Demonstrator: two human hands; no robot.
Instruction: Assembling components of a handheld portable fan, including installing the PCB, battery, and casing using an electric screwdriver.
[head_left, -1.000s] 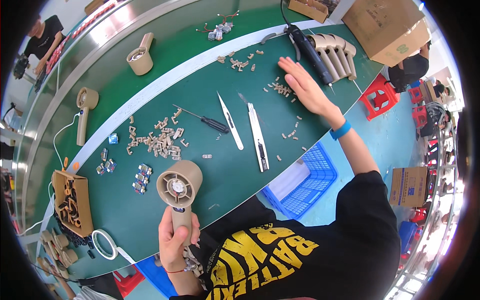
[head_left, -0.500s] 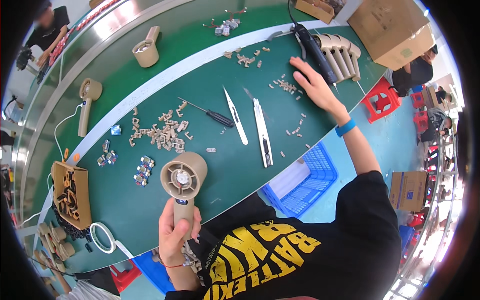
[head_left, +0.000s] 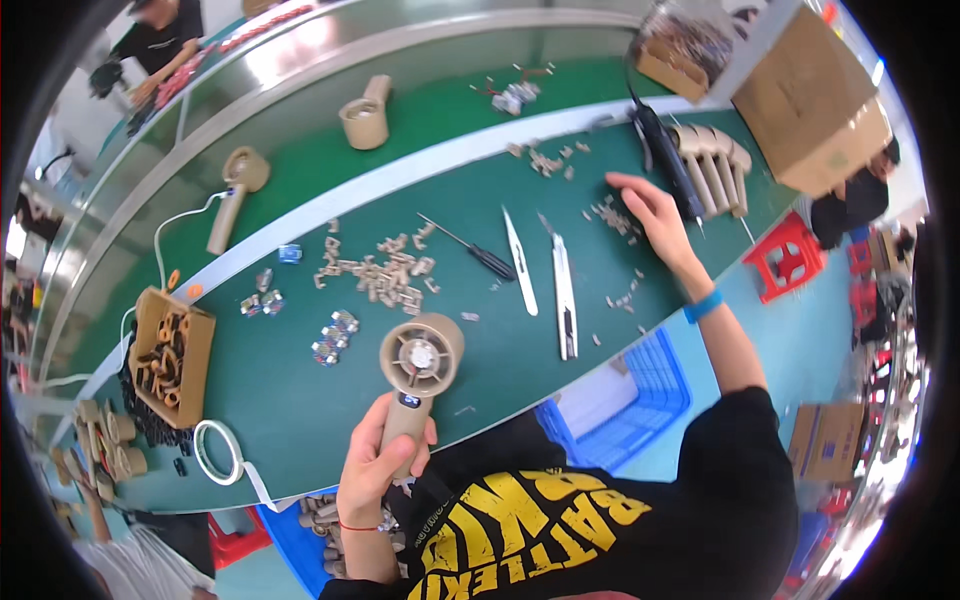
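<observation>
fan [head_left: 415, 381] in l hand [head_left: 372, 458], box [head_left: 196, 370] w/ bits [head_left: 166, 362], bin [head_left: 290, 548] w/ pcs [head_left: 330, 522]

Your upper garment: a black, short-sleeved shirt [head_left: 735, 510], its front bearing large, blocky yellow lettering [head_left: 530, 520] with worn, broken edges, and a line of smaller, fainter print [head_left: 432, 535] alongside. Your right sleeve [head_left: 735, 435]: plain black, loose in cut. Your right wrist: a broad, smooth band [head_left: 703, 306] of bright blue. Your left wrist: a thin red cord [head_left: 360, 528], worn as a bracelet.
</observation>
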